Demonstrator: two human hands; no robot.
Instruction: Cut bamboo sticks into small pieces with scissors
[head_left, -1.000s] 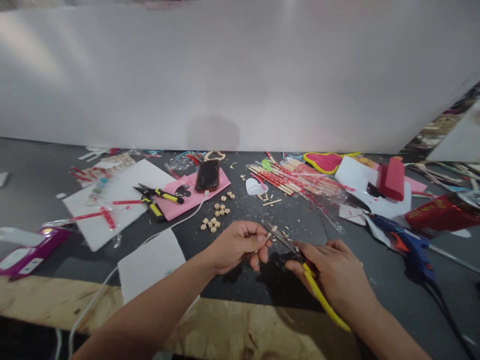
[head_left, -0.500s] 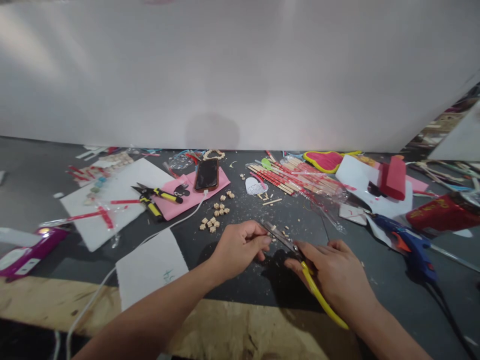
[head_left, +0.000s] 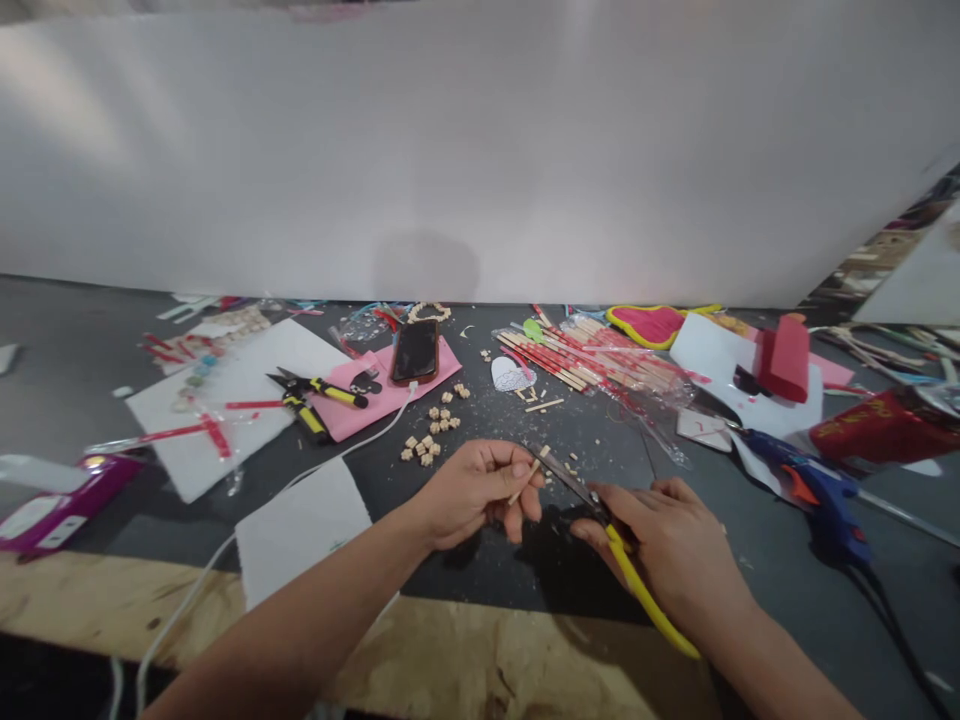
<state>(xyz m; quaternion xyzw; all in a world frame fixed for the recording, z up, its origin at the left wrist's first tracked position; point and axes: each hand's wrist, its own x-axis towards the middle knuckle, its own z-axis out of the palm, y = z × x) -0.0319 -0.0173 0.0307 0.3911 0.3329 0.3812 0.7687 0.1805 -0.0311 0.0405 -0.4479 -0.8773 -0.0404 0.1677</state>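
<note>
My left hand (head_left: 487,490) pinches a short wooden stick (head_left: 531,474) between thumb and fingers, over the dark tabletop. In my right hand (head_left: 667,545) is a pair of long-nose pliers (head_left: 634,580) with yellow handles, its narrow metal jaws pointing up and left to the stick's upper end. Whether the jaws touch the stick I cannot tell. Small wooden bits and crumbs lie under and beyond the tool. Just past my left hand are several little wooden clusters (head_left: 427,449). A white cut-out with a scalloped drawing (head_left: 513,374) lies farther off, beside a loose stick (head_left: 544,405).
Red-patterned chopsticks (head_left: 555,360) in clear wrappers lie at the back. To the left are a phone (head_left: 415,351) on pink foam, black-and-yellow snips (head_left: 301,412) and a white sheet (head_left: 307,530). A blue glue gun (head_left: 825,500) and red can (head_left: 889,425) stand right.
My left hand has turned and its fingers have opened out a little, so the wooden stick now shows, tilted upward by the jaws. My right hand has barely moved.
</note>
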